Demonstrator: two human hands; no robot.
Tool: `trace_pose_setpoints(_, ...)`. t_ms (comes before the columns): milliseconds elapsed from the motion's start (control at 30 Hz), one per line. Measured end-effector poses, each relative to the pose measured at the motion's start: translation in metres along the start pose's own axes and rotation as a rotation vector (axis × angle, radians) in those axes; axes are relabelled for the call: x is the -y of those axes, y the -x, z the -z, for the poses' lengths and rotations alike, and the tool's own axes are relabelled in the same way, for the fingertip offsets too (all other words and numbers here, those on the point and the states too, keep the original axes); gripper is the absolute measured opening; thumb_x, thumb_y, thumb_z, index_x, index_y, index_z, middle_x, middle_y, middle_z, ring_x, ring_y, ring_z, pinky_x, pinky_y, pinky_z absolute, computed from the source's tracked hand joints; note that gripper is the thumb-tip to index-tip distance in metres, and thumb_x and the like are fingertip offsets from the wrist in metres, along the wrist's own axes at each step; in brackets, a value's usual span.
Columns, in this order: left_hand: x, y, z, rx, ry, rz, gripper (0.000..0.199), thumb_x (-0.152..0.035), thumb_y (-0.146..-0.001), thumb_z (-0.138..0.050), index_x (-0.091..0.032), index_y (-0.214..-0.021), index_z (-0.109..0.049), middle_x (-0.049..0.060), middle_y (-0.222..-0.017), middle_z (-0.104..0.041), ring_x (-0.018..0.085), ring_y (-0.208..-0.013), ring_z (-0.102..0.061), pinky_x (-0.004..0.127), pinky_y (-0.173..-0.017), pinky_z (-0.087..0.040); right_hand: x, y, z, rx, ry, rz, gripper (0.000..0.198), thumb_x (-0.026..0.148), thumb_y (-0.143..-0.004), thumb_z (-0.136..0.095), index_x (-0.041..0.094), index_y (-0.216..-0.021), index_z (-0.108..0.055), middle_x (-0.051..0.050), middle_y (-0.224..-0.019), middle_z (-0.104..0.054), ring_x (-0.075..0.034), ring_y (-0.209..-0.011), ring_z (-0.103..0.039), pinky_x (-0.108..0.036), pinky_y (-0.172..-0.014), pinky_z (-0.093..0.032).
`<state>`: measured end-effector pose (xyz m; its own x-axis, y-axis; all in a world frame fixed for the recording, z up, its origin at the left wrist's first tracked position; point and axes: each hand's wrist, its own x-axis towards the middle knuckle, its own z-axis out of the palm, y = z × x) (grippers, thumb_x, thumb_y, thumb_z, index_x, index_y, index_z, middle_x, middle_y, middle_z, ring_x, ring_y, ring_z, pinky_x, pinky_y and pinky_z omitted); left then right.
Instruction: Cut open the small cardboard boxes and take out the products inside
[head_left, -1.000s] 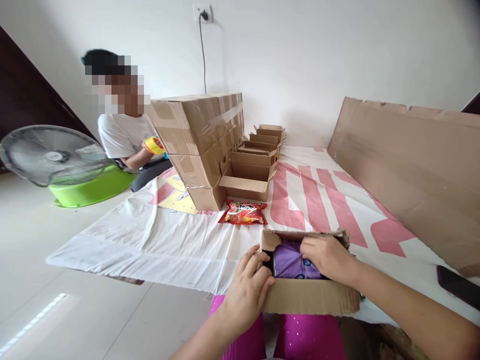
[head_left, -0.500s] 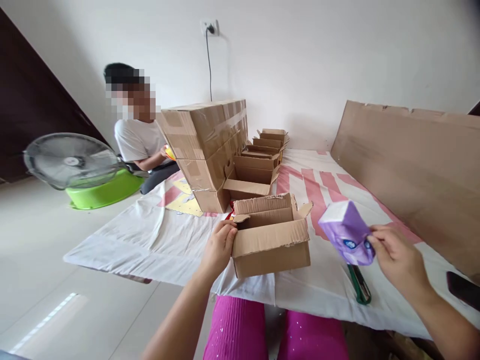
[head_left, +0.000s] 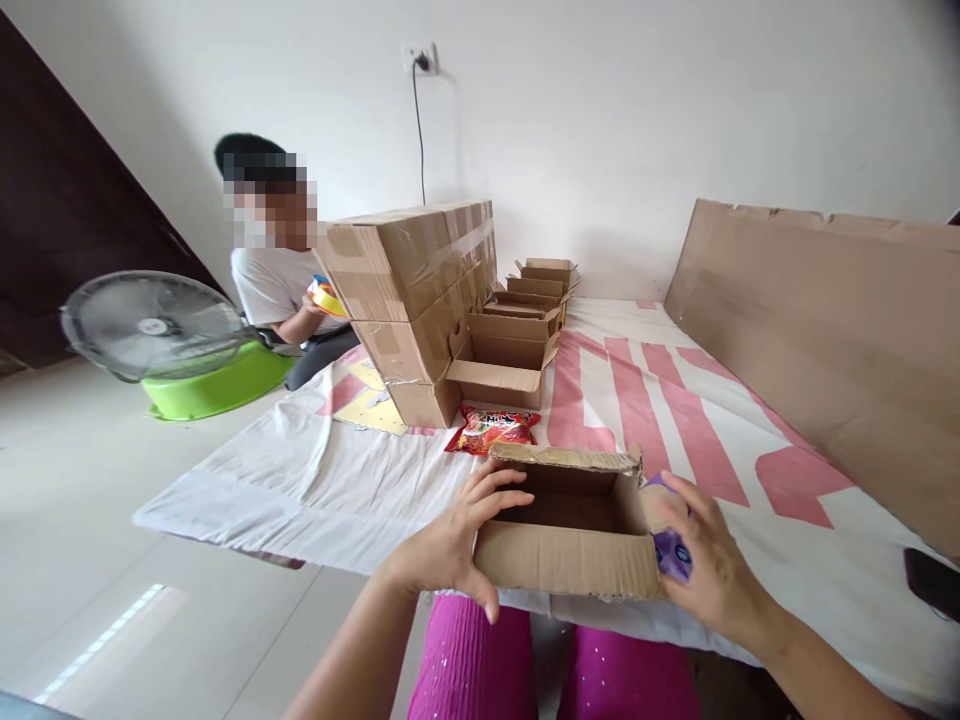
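Left hand (head_left: 457,530): spread over the left end of the open box (head_left: 566,565), fingers over the rim, thumb down by its near side;
Right hand (head_left: 709,560): curled around the purple packet (head_left: 673,555), slightly blurred, just outside the box's right end; whether packet and box touch, I cannot tell;
Handling: best to steady the box with the left palm and hold the packet lightly, so its soft wrap neither crumples nor snags on the torn cardboard edges;
Packets: one purple, in the right hand; one red packet (head_left: 495,432), just beyond the left fingertips;
Boxes: one between the hands; a row of open boxes (head_left: 495,375) past the red packet, at least three, overlapping; left of that row, a taped stack (head_left: 409,320), three high at its near end, total hidden;
Phone: one dark phone-like object (head_left: 930,578), out to the right of the right hand
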<state>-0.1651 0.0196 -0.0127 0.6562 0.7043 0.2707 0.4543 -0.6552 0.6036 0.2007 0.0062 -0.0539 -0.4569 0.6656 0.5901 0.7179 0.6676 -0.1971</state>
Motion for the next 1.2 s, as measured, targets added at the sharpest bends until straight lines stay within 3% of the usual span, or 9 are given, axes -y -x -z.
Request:
trace_pose_setpoints(100,-0.011,0.002,0.004,0.053,-0.016,-0.013,0.098,-0.073,-0.057,-0.075,-0.027,-0.139,-0.048,0.016,-0.147,-0.045,0.040,-0.143,-0.029,0.063,-0.116,-0.018,0.010,-0.015,0.000,-0.008,-0.031,0.100,0.025,0.019,-0.089,-0.058,0.026,-0.112,-0.064,-0.010,-0.137,-0.048,-0.032,-0.134,-0.039,-0.052,-0.105,-0.043)
trace_pose_setpoints(167,-0.015,0.002,0.002,0.011,0.033,0.044,0.085,-0.070,-0.064,-0.074,-0.026,-0.134,-0.052,0.014,-0.137,-0.055,0.036,-0.132,-0.046,0.057,-0.114,-0.029,0.011,-0.024,-0.003,-0.070,-0.087,0.042,0.010,0.023,-0.091,-0.058,0.023,-0.095,-0.068,-0.009,-0.120,-0.058,-0.030,-0.125,-0.047,-0.049,-0.100,-0.046)
trace_pose_setpoints(267,-0.013,-0.005,-0.011,-0.277,0.152,0.343,0.053,-0.061,-0.085,-0.056,-0.020,-0.120,-0.059,0.007,-0.094,-0.068,0.023,-0.084,-0.064,0.035,-0.077,-0.051,0.008,-0.035,-0.011,-0.129,-0.122,-0.099,0.015,0.029,-0.093,-0.057,0.021,-0.084,-0.067,-0.008,-0.102,-0.062,-0.025,-0.105,-0.057,-0.044,-0.089,-0.050)
trace_pose_setpoints(367,-0.011,-0.016,-0.026,-0.481,0.216,0.561,0.039,-0.046,-0.090,-0.050,-0.018,-0.116,-0.058,-0.005,-0.061,-0.050,0.014,-0.054,-0.048,0.023,-0.050,-0.033,0.007,-0.040,-0.018,-0.174,-0.078,-0.184,0.022,0.033,-0.094,-0.055,0.021,-0.078,-0.064,-0.007,-0.095,-0.062,-0.023,-0.092,-0.059,-0.041,-0.081,-0.050)
trace_pose_setpoints(500,-0.014,-0.023,-0.032,-0.492,0.153,0.579,0.034,-0.039,-0.087,-0.053,-0.019,-0.113,-0.059,-0.009,-0.055,-0.038,0.013,-0.051,-0.041,0.023,-0.051,-0.027,0.008,-0.039,-0.024,-0.209,-0.028,-0.188,0.022,0.036,-0.094,-0.054,0.021,-0.078,-0.061,-0.007,-0.094,-0.063,-0.023,-0.090,-0.059,-0.040,-0.080,-0.049)
trace_pose_setpoints(800,-0.019,-0.022,-0.031,-0.483,0.051,0.587,0.029,-0.034,-0.087,-0.051,-0.019,-0.110,-0.061,-0.008,-0.055,-0.039,0.015,-0.052,-0.042,0.025,-0.056,-0.031,0.006,-0.035,-0.027,-0.195,0.016,-0.184,0.019,0.037,-0.094,-0.054,0.022,-0.082,-0.054,-0.007,-0.096,-0.062,-0.024,-0.093,-0.059,-0.041,-0.082,-0.048)
trace_pose_setpoints(1000,-0.019,-0.022,-0.032,-0.477,0.024,0.570,0.027,-0.034,-0.088,-0.050,-0.019,-0.108,-0.061,-0.007,-0.056,-0.041,0.015,-0.053,-0.043,0.026,-0.057,-0.034,0.013,-0.037,-0.026,-0.279,0.152,-0.160,0.025,0.038,-0.092,-0.055,0.019,-0.108,-0.055,-0.012,-0.104,-0.064,-0.030,-0.101,-0.058,-0.050,-0.088,-0.047)
trace_pose_setpoints(1100,-0.019,-0.022,-0.032,-0.478,0.015,0.566,0.027,-0.033,-0.088,-0.049,-0.019,-0.108,-0.061,-0.006,-0.058,-0.043,0.016,-0.053,-0.044,0.026,-0.058,-0.034,0.026,-0.042,-0.019,-0.330,0.259,-0.101,0.029,0.032,-0.089,-0.061,0.017,-0.114,-0.058,-0.015,-0.115,-0.062,-0.036,-0.116,-0.051,-0.059,-0.098,-0.040)
trace_pose_setpoints(1200,-0.019,-0.022,-0.032,-0.484,0.002,0.556,0.026,-0.033,-0.088,-0.049,-0.019,-0.107,-0.061,-0.005,-0.061,-0.047,0.016,-0.055,-0.047,0.027,-0.059,-0.036,0.043,-0.049,-0.011,-0.279,0.218,0.041,0.024,0.022,-0.087,-0.065,0.019,-0.111,-0.062,-0.012,-0.113,-0.064,-0.033,-0.118,-0.051,-0.055,-0.100,-0.041)
